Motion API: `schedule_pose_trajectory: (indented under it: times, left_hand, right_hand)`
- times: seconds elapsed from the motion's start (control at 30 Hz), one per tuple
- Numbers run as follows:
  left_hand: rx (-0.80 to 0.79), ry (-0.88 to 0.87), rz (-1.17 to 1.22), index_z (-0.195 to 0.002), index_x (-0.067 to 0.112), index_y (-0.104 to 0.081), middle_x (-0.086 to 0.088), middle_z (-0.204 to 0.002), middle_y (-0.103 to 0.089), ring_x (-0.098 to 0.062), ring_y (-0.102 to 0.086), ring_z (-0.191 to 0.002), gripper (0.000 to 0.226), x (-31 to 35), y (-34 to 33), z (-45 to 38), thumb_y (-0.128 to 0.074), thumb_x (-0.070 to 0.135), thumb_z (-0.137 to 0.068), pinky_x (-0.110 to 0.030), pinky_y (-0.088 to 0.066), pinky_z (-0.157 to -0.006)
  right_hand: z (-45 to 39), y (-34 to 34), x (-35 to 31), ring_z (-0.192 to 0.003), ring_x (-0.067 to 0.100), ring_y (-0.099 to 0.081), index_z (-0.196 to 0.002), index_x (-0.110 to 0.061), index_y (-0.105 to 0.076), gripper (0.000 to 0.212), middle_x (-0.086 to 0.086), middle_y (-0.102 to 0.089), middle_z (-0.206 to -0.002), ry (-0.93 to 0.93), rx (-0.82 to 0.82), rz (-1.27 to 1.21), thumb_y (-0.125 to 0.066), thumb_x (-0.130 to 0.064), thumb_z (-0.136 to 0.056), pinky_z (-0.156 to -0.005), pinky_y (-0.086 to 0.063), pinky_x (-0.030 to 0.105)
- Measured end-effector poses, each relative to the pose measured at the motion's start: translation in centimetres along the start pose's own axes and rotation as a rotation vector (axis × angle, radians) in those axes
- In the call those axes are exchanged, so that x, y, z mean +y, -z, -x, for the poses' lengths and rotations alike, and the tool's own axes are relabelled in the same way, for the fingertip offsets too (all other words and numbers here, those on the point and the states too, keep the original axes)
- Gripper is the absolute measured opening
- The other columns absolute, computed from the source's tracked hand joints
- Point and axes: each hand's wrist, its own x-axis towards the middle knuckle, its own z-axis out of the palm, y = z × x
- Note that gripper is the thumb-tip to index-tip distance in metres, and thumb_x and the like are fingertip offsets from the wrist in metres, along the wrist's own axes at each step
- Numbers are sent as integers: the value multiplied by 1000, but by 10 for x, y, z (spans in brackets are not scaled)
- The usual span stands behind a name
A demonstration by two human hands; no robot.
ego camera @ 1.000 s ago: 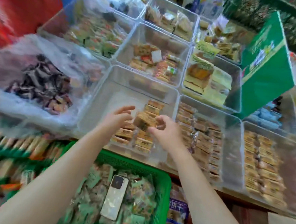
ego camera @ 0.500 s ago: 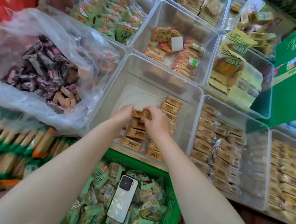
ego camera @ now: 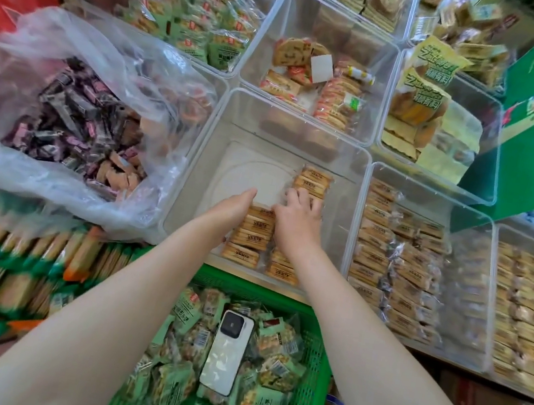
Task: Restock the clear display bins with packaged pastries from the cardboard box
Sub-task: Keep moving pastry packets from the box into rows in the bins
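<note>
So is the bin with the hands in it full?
No, partly filled. The bin holds two short rows of pastries; much of its floor shows bare.

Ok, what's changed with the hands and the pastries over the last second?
The pastry packet held up between both hands has gone down onto the left row of packets in the clear bin. The left hand now lies flat beside that row, and the right hand rests on the right row. The phone in the green basket stayed put.

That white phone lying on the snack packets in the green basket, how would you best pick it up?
Pinch the white phone across its two long edges, coming straight down from above. It lies flat, back up, on loose packets in the green plastic basket, so its sides are exposed while its underside is not.
</note>
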Motion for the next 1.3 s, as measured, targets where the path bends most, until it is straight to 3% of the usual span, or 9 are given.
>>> schedule_pose_trajectory:
  times: [0.17,0.3,0.37,0.47,0.6,0.83,1.03,1.13,1.3]
  left_hand:
    - [-82,-52,-48,-148,19,-46,-6,-142,-56,-27,-52,-129,60,3,-10,10,-26,57,-106,-36,-40,-99]
    - [-129,-35,136,-116,16,-63,-5,-92,-73,-16,-69,-79,56,2,-12,16,-29,59,-105,-26,-47,-60]
    - [-99,-14,164,-119,15,-63,-8,-98,-74,-22,-70,-86,60,2,-11,22,-31,62,-102,-30,-52,-68]
    - [128,-7,-23,-150,17,-38,-15,-143,-53,-37,-53,-127,71,0,-18,20,-35,63,-97,-53,-44,-104]
    - [384,-425,-230,-148,14,-43,-9,-150,-44,-27,-41,-138,50,16,-63,77,-45,35,-102,-49,-35,-113]
    - [19,-764,-167,-96,23,-71,2,-83,-73,-21,-69,-82,21,42,-259,173,-51,19,-99,-47,-58,-82]
    - [-188,-855,-448,-89,24,-71,2,-88,-72,-22,-67,-88,16,21,-478,214,-57,23,-96,-40,-54,-82]
    - [-146,-1051,-655,-105,17,-72,-2,-99,-66,-29,-62,-98,16,11,-578,228,-60,16,-95,-38,-47,-84]
    - [-29,-1384,-1086,-146,16,-46,-11,-144,-50,-31,-44,-135,53,8,-707,246,-57,24,-95,-46,-34,-113]
  right_hand:
    - [7,1,0,-152,35,-5,-141,-14,-50,47,12,-11,-166,25,-124,52,-53,-12,-94,-117,-15,58]
    - [33,-7,6,-155,30,3,-156,-16,-31,62,6,1,-169,8,-115,-145,-51,-14,-97,-121,-7,58]
    - [51,-6,10,-154,27,-5,-151,-18,-41,52,7,-12,-167,-34,-40,-277,-47,-18,-100,-122,-12,53]
    - [78,6,24,-148,26,-23,-141,-17,-55,41,9,-34,-158,-98,38,-511,-46,-19,-101,-120,-24,49]
    - [128,35,63,-112,16,-57,-123,-10,-68,29,6,-64,-124,-118,167,-830,-48,-11,-102,-96,-47,28]
    - [282,66,214,-59,7,-59,-98,-17,-72,21,-5,-68,-73,-421,699,-1046,-51,-15,-98,-53,-43,21]
    - [426,15,407,-62,19,-54,-70,-15,-60,28,4,-60,-63,-859,879,-1111,-52,-20,-97,-63,-45,34]
    - [474,-41,492,-70,25,-62,-71,-14,-62,27,0,-64,-66,-1099,823,-1186,-49,-26,-91,-73,-54,44]
    - [512,-142,583,-105,29,-61,-108,-12,-69,27,6,-67,-109,-1276,324,-1267,-47,-27,-100,-80,-42,31]
